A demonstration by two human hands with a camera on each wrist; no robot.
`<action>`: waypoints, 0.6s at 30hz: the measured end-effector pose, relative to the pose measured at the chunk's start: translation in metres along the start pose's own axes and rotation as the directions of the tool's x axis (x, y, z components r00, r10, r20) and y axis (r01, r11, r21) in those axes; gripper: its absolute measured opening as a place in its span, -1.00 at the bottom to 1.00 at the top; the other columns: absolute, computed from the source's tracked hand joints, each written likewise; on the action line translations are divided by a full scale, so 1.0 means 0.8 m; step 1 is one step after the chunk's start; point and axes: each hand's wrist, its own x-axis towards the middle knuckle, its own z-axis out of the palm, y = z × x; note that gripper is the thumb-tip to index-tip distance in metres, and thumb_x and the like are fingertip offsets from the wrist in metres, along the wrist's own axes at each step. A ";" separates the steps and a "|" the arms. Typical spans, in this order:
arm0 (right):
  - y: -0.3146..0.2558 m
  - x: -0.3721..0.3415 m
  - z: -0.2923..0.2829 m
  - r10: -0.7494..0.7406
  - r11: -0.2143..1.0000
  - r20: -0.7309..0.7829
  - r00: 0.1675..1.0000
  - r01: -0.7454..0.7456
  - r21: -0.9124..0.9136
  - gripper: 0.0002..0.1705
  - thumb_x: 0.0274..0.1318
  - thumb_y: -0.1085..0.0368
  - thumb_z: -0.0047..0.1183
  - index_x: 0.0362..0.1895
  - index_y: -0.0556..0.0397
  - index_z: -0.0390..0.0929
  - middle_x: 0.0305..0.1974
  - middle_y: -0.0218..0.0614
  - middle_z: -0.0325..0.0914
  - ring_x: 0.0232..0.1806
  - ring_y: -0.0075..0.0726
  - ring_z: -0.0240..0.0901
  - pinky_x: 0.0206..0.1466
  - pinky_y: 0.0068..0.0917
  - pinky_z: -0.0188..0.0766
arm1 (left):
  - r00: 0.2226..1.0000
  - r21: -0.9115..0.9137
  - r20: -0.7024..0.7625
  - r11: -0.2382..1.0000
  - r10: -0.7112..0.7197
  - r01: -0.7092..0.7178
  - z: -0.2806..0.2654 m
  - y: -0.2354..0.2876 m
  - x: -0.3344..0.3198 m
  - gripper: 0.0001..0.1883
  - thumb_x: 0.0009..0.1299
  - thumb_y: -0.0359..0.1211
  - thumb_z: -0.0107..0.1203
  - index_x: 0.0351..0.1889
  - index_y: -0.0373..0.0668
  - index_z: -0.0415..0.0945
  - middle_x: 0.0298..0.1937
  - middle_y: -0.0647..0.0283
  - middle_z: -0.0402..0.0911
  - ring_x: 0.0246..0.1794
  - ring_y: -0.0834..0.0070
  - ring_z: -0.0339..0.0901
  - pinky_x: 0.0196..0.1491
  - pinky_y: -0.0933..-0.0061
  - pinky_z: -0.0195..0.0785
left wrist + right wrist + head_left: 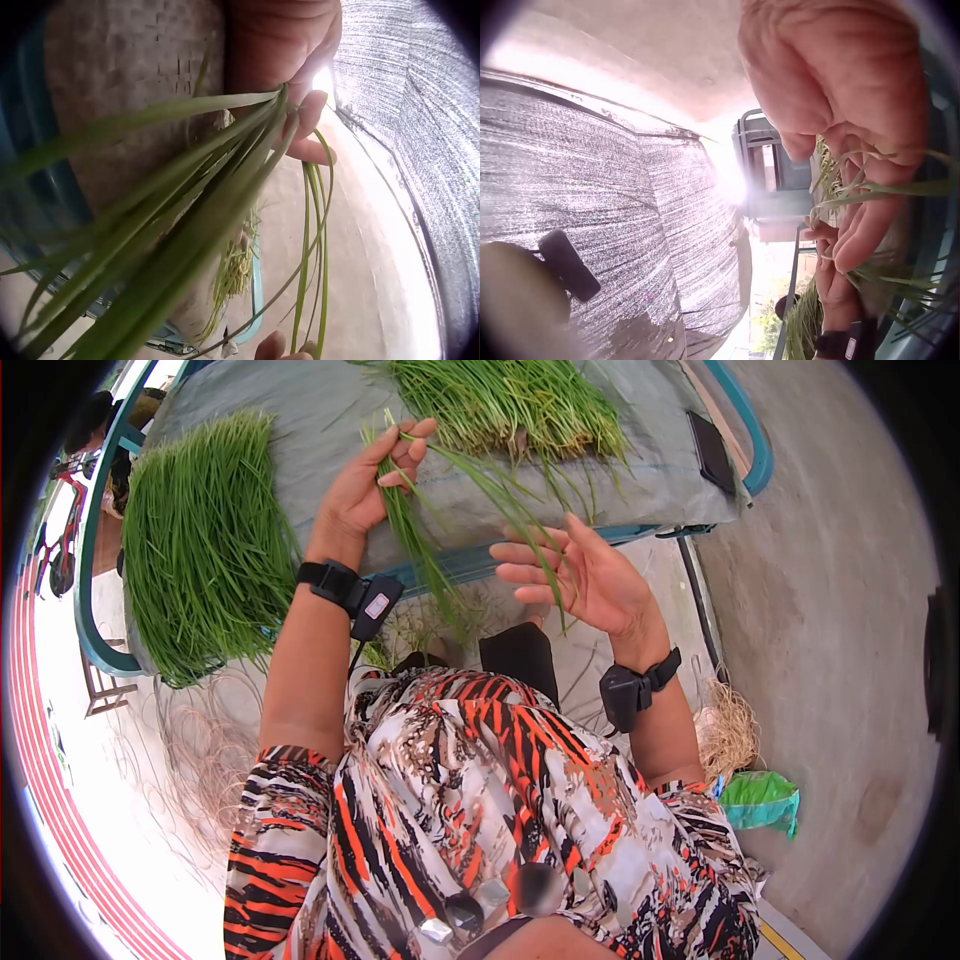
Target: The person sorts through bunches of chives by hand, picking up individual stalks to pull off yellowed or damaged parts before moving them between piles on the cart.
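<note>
My left hand [360,495] pinches a small bunch of garlic chives [402,525] near one end, over the front part of a grey-covered cart. The blades hang down from it towards my body, fanning out in the left wrist view. A few separate blades [500,500] stretch from the left fingers across to my right hand [605,585]. That hand is held palm up with its fingers extended, and thin blades lie across the fingers [870,217]. A big pile of chives [520,405] lies beyond the hands, its pale cut ends facing me. Another thick green pile [200,540] drapes over the left side.
Blue-green metal rails [755,430] edge the cart's grey cover [310,420]. A dark phone [710,450] lies at its right corner. On the floor to the right are a heap of straw-coloured strands [732,730] and a green bag [760,805]. Loose strands [190,750] spread at lower left.
</note>
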 end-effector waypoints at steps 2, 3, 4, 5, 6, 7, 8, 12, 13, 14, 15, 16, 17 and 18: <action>0.003 -0.003 -0.006 0.001 1.000 -0.038 0.999 -0.002 -0.029 -0.33 0.40 -0.03 -0.55 0.28 0.32 0.07 0.21 0.16 0.23 0.17 0.03 0.34 0.12 -0.20 0.46 | 1.000 -0.011 0.019 1.000 -0.006 0.006 -0.004 0.001 0.001 -0.64 0.51 -0.36 -0.21 0.19 -0.36 0.20 0.24 0.06 0.34 -0.16 0.48 0.52 -0.61 0.69 0.31; 0.004 -0.006 -0.008 -0.007 0.999 -0.049 0.999 0.005 -0.039 -0.35 0.40 0.00 -0.52 0.27 0.32 0.08 0.20 0.16 0.24 0.15 0.03 0.36 0.10 -0.20 0.48 | 1.000 -0.017 0.029 1.000 -0.008 0.009 -0.003 0.001 0.001 -0.64 0.51 -0.36 -0.21 0.20 -0.36 0.19 0.24 0.06 0.34 -0.17 0.47 0.52 -0.61 0.68 0.31; 0.006 -0.009 -0.010 -0.015 0.999 -0.060 0.998 0.012 -0.049 -0.38 0.40 0.02 -0.49 0.27 0.32 0.09 0.20 0.16 0.25 0.14 0.02 0.37 0.08 -0.20 0.49 | 1.000 -0.021 0.023 1.000 -0.008 0.009 -0.002 0.001 0.001 -0.64 0.51 -0.36 -0.21 0.20 -0.36 0.19 0.24 0.06 0.35 -0.17 0.48 0.52 -0.61 0.68 0.32; 0.006 -0.012 -0.011 -0.021 0.998 -0.070 0.997 0.017 -0.059 -0.40 0.40 0.05 -0.46 0.26 0.32 0.10 0.19 0.16 0.26 0.13 0.01 0.39 0.06 -0.21 0.50 | 1.000 -0.025 0.017 1.000 -0.008 0.008 -0.002 0.000 0.000 -0.63 0.51 -0.36 -0.21 0.20 -0.36 0.19 0.23 0.07 0.35 -0.18 0.48 0.52 -0.61 0.68 0.32; 0.007 -0.015 -0.013 -0.031 0.996 -0.081 0.996 0.024 -0.090 -0.43 0.39 0.09 -0.42 0.24 0.32 0.13 0.15 0.15 0.30 0.10 0.00 0.41 0.04 -0.22 0.51 | 1.000 -0.029 0.011 1.000 -0.007 0.007 0.000 0.000 0.000 -0.63 0.51 -0.36 -0.21 0.21 -0.36 0.19 0.23 0.07 0.36 -0.18 0.48 0.52 -0.61 0.67 0.32; 0.007 -0.019 -0.014 -0.041 0.992 -0.091 0.995 0.030 -0.120 -0.46 0.38 0.12 -0.38 0.22 0.32 0.16 0.12 0.15 0.34 0.08 -0.01 0.43 0.02 -0.22 0.52 | 1.000 -0.030 0.012 1.000 -0.006 0.006 0.000 0.000 0.000 -0.63 0.51 -0.36 -0.21 0.20 -0.36 0.19 0.23 0.07 0.36 -0.18 0.48 0.52 -0.61 0.67 0.33; 0.008 -0.021 -0.015 -0.052 0.988 -0.102 0.993 0.036 -0.151 -0.49 0.37 0.16 -0.34 0.20 0.32 0.19 0.08 0.14 0.37 0.05 -0.02 0.44 0.00 -0.23 0.53 | 1.000 -0.032 0.014 0.999 -0.005 0.006 0.001 0.000 0.000 -0.64 0.51 -0.36 -0.21 0.20 -0.35 0.20 0.23 0.07 0.36 -0.17 0.47 0.52 -0.60 0.66 0.33; 0.010 -0.030 -0.018 -0.095 0.972 -0.128 0.987 0.064 -0.226 -0.54 0.32 0.25 -0.25 0.19 0.32 0.20 0.03 0.12 0.42 -0.05 -0.09 0.51 -0.12 -0.30 0.58 | 1.000 -0.046 0.027 0.999 -0.014 0.015 0.000 0.000 0.000 -0.66 0.51 -0.36 -0.21 0.17 -0.34 0.24 0.22 0.06 0.36 -0.16 0.46 0.52 -0.60 0.65 0.34; 0.010 -0.031 -0.019 -0.100 0.966 -0.142 0.985 0.062 -0.250 -0.54 0.31 0.26 -0.24 0.18 0.32 0.21 0.02 0.11 0.43 -0.08 -0.12 0.52 -0.15 -0.32 0.59 | 0.999 -0.044 0.029 0.999 -0.016 0.017 -0.001 0.000 0.000 -0.67 0.51 -0.35 -0.20 0.16 -0.34 0.25 0.22 0.06 0.36 -0.16 0.46 0.52 -0.60 0.65 0.35; 0.010 -0.032 -0.020 -0.107 0.960 -0.155 0.982 0.061 -0.275 -0.55 0.31 0.28 -0.22 0.18 0.32 0.21 0.02 0.10 0.43 -0.10 -0.14 0.54 -0.19 -0.34 0.60 | 0.999 -0.042 0.032 0.999 -0.018 0.019 -0.001 0.000 0.001 -0.68 0.51 -0.35 -0.20 0.14 -0.33 0.26 0.23 0.06 0.36 -0.15 0.45 0.53 -0.59 0.65 0.35; 0.010 -0.033 -0.020 -0.100 0.960 -0.167 0.981 0.051 -0.275 -0.56 0.30 0.29 -0.21 0.18 0.31 0.22 0.00 0.09 0.44 -0.13 -0.17 0.55 -0.22 -0.36 0.60 | 0.999 -0.040 0.034 0.999 -0.019 0.021 0.000 0.000 0.001 -0.69 0.51 -0.35 -0.20 0.12 -0.33 0.28 0.23 0.06 0.36 -0.14 0.45 0.53 -0.59 0.65 0.35; 0.010 -0.034 -0.019 -0.093 0.960 -0.178 0.980 0.041 -0.276 -0.56 0.29 0.30 -0.20 0.17 0.31 0.23 -0.01 0.07 0.45 -0.16 -0.20 0.56 -0.25 -0.38 0.61 | 0.999 -0.036 0.037 0.999 -0.017 0.019 0.000 -0.001 0.001 -0.70 0.51 -0.35 -0.20 0.11 -0.33 0.28 0.23 0.05 0.36 -0.14 0.44 0.53 -0.59 0.65 0.35; 0.010 -0.035 -0.018 -0.087 0.961 -0.189 0.978 0.032 -0.276 -0.57 0.28 0.31 -0.19 0.17 0.31 0.24 -0.02 0.06 0.46 -0.19 -0.23 0.57 -0.28 -0.40 0.61 | 0.999 -0.032 0.040 0.999 -0.015 0.016 0.001 -0.001 0.001 -0.71 0.51 -0.35 -0.19 0.09 -0.33 0.29 0.23 0.05 0.35 -0.14 0.44 0.53 -0.59 0.65 0.36; 0.010 -0.035 -0.019 -0.082 0.960 -0.194 0.978 0.025 -0.279 -0.58 0.28 0.32 -0.17 0.15 0.30 0.25 -0.04 0.04 0.48 -0.21 -0.25 0.58 -0.30 -0.42 0.62 | 0.999 -0.027 0.043 1.000 -0.011 0.012 0.001 -0.001 0.000 -0.72 0.51 -0.35 -0.19 0.07 -0.33 0.30 0.24 0.05 0.35 -0.13 0.44 0.54 -0.59 0.65 0.36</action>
